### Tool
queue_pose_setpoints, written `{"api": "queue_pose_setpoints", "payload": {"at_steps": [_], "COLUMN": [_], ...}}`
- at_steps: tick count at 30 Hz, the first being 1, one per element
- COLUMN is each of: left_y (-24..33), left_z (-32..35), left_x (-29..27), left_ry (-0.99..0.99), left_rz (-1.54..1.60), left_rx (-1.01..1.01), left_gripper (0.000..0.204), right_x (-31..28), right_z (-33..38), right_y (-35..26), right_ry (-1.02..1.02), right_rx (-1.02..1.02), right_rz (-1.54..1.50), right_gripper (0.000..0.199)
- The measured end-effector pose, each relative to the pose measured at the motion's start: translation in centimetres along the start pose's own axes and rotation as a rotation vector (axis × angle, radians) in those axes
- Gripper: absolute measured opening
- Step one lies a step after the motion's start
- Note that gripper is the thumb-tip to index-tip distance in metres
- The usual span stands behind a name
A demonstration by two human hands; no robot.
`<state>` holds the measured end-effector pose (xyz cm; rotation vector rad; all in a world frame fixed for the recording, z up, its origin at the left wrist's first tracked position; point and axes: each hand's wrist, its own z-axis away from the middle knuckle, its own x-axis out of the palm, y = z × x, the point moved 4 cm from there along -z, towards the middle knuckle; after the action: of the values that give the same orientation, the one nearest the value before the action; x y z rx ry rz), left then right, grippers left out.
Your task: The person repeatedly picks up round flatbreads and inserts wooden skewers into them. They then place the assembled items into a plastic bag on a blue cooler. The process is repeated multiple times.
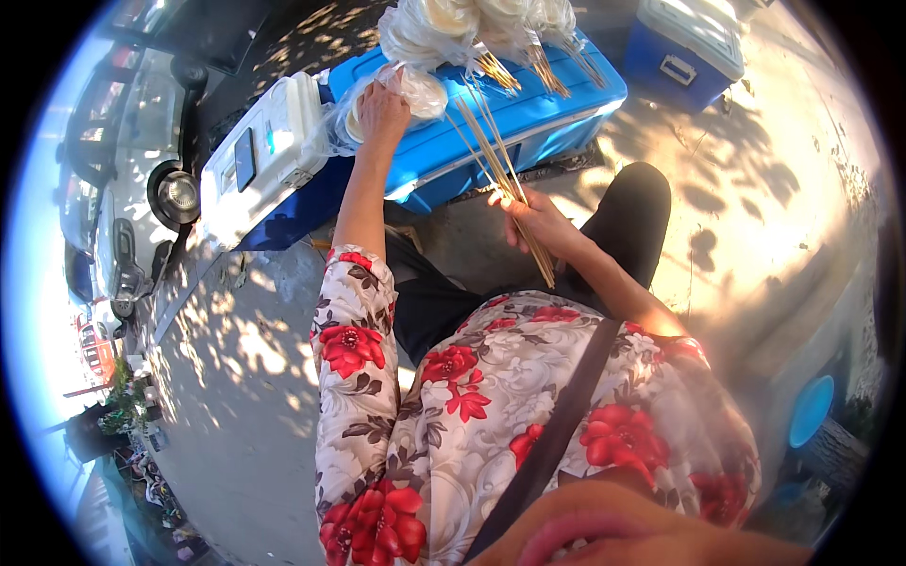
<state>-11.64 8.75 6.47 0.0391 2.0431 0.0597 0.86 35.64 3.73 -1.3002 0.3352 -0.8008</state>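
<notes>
A bundle of thin wooden skewers [495,162] is gripped in my right hand [538,222], the upper ends fanned out over the edge of the blue storage box [425,158]. My left hand [382,115] is closed at a clear plastic bag [342,132] of pale round discs [421,94] lying on the box's left part; its fingertips are partly hidden by the plastic. Farther back on the lid sit several more clear bags of pale discs [439,21], with bunches of skewers [543,71] sticking out toward me.
Left of the box stands a blue and white cooler [283,141] with a phone [245,158] on its lid. Another blue and white cooler [684,57] is at the far right. Parked vehicles [123,141] line the left. A light-blue round basin [812,412] is at the lower right.
</notes>
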Motion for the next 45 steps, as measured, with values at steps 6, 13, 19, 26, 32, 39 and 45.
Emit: {"api": "queue_pose_setpoints", "payload": {"at_steps": [6,13,19,26,32,39,45], "left_y": [3.2,6.0,5.2,0.3,1.7,2.5,2.0], "left_z": [-3.2,-0.3,5.8,2.1,0.0,0.0,0.8], "left_x": [-1.8,1.6,0.5,-2.2,-0.8,-0.3,0.3], "left_ry": [0.023,-0.258,0.057,0.005,-0.050,0.055,-0.070], "left_rz": [0.291,0.701,0.378,0.216,-0.028,0.031,0.192], "left_rx": [0.164,0.186,0.320,-0.351,-0.274,-0.140,-0.357], "left_gripper": [0.055,0.044,0.028,0.029,0.042,0.034,0.031], "right_x": [0.8,-1.0,-2.9,-3.1,-4.3,-4.9,-6.9], "right_z": [-3.6,-13.2,-19.8,-21.2,-22.1,-23.1,-23.8], "right_y": [-1.4,-8.5,-6.6,-5.3,-4.2,-3.9,-3.5], "right_ry": [-0.035,0.256,0.382,0.418,0.473,0.483,0.632], "right_rx": [-0.313,-0.668,-0.738,-0.524,-0.505,-0.519,-0.519], "right_rz": [-0.218,0.441,0.839,0.828,0.774,0.808,0.984], "right_gripper": [0.025,0.025,0.026,0.031,0.032,0.023,0.022]}}
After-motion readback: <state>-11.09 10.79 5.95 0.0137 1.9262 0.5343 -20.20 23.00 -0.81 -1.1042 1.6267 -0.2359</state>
